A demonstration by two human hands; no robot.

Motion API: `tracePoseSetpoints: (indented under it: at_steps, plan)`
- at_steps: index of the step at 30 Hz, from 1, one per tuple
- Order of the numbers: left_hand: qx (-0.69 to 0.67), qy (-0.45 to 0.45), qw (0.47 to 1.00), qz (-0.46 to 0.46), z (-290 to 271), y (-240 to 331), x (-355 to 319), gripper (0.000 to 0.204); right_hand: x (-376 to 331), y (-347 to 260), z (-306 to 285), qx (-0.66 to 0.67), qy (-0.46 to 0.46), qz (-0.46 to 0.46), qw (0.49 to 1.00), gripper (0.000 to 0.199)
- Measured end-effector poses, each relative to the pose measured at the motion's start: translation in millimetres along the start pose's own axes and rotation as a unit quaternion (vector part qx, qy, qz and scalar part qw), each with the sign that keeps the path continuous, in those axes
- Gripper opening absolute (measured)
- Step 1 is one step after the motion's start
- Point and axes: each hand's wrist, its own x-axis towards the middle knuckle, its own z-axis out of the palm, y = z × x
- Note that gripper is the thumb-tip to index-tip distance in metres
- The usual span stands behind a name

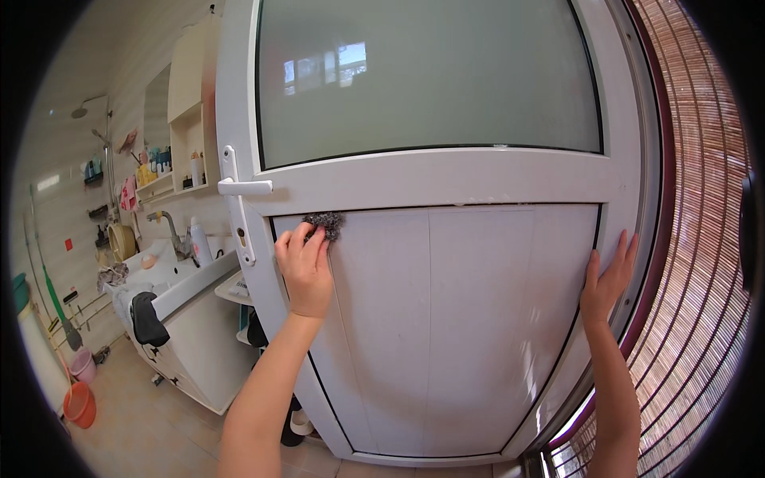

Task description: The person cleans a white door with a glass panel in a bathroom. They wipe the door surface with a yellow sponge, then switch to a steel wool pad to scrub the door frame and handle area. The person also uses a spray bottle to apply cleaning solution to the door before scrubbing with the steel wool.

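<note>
The left hand (304, 269) presses a grey steel-wool scrubber (324, 223) against the white door (446, 319), at the top left corner of its lower panel. The fingers (296, 239) are curled over the scrubber, which pokes out just above and to the right of the fingertips, below the lever handle (243, 187). The right hand (607, 279) lies flat and spread against the door's right edge, well apart from the scrubber, holding nothing. Above both hands sits the frosted glass pane (430, 76). Far to the left of the fingers stands a washbasin (171, 275) with a tap.
</note>
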Motion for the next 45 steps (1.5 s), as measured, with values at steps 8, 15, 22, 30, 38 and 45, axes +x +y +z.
tracePoseSetpoints:
  at_steps: [8,15,22,30,38,45]
  plan:
    - [-0.166,-0.076,0.972,0.15,34.5,115.2,-10.4,0.018,0.4,-2.1,4.7,0.028,-0.008,0.004,1.0,0.063]
    - [-0.074,0.008,0.995,-0.059,0.9,17.8,-7.8,0.023,-2.0,3.7,0.3,-0.017,0.008,-0.016,1.0,0.062]
    - [-0.19,-0.048,0.978,0.071,30.9,102.0,-11.9,0.022,-0.3,-0.2,4.1,0.007,-0.001,-0.003,1.0,0.062]
    - [-0.055,0.019,0.998,-0.037,1.9,15.3,1.4,0.016,-2.4,0.7,0.6,-0.009,0.01,-0.015,1.0,0.061]
    - [-0.168,-0.062,0.981,0.073,16.9,83.0,-10.1,0.018,1.7,1.9,3.5,0.016,0.005,-0.015,1.0,0.061]
    - [-0.054,0.002,0.999,-0.001,6.9,29.8,-0.7,0.015,-4.7,4.6,3.2,-0.019,0.009,-0.02,1.0,0.061]
